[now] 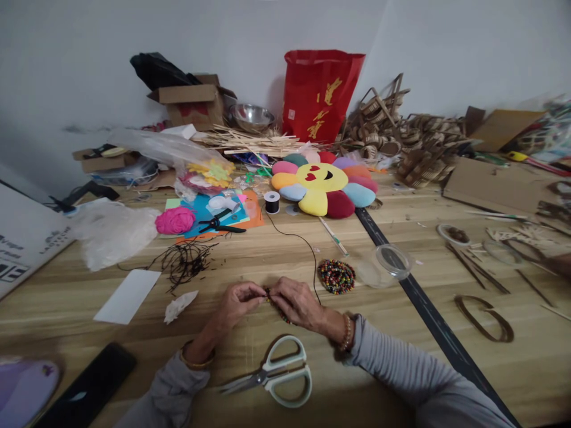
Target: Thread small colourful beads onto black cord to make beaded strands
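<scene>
Close together above the table, my left hand (238, 305) and my right hand (298, 302) both pinch a strand of small multicoloured beads (268, 293). Part of that strand hangs under my right palm, and the fingers hide most of it. To the right lies a coiled heap of similar beads (336, 276). A thin black cord (297, 236) runs from a spool (272, 203) and passes behind my right wrist; whether it joins the strand I cannot tell. Scissors (285, 373) with pale handles rest near me, blades pointing left.
Left are cut black cords (185, 261), black-handled pliers (218, 224), pink yarn (175, 220), a white card (127, 296) and a dark phone (87, 386). A flower cushion (323, 184) and red bag (319, 95) stand behind. A clear plastic container (392, 261) sits right.
</scene>
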`<state>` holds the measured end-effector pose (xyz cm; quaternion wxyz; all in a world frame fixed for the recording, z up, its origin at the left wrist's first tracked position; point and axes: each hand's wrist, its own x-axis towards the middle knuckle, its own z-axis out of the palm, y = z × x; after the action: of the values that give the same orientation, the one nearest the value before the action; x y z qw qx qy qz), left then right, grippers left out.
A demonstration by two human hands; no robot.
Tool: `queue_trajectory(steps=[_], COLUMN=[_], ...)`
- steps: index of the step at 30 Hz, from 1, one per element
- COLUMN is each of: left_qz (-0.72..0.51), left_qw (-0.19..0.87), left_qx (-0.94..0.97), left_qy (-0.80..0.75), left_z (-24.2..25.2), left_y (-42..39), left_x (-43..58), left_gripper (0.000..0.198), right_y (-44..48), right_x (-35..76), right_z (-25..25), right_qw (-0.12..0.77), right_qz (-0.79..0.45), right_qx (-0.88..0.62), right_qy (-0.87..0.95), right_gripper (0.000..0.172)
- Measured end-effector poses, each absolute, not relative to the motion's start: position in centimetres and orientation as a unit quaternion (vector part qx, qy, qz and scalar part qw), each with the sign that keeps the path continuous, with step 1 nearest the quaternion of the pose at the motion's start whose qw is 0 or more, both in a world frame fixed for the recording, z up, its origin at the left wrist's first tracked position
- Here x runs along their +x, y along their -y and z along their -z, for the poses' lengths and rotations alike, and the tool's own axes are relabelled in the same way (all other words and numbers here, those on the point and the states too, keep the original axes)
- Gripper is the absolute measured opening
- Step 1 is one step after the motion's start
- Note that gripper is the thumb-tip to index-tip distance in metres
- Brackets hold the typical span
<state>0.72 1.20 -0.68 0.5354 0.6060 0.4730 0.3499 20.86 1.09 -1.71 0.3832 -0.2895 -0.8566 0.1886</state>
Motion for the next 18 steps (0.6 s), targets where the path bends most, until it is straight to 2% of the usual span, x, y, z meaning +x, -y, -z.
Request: queue_trajectory(steps=[18], left_qz=[-0.343], left_qw=[0.533], left_qx=[0.606], left_qy=[-0.481], left_z=[0.79], left_y=[-1.27], left_x=[0.66], left_gripper=[0.016], right_y=[-1.06], right_x=[20.95], right_z=[1.25], right_qw=[0.377], right_qz=[-0.196], right_qx=[-0.291], right_qy=[0.857], right_gripper=[0.016])
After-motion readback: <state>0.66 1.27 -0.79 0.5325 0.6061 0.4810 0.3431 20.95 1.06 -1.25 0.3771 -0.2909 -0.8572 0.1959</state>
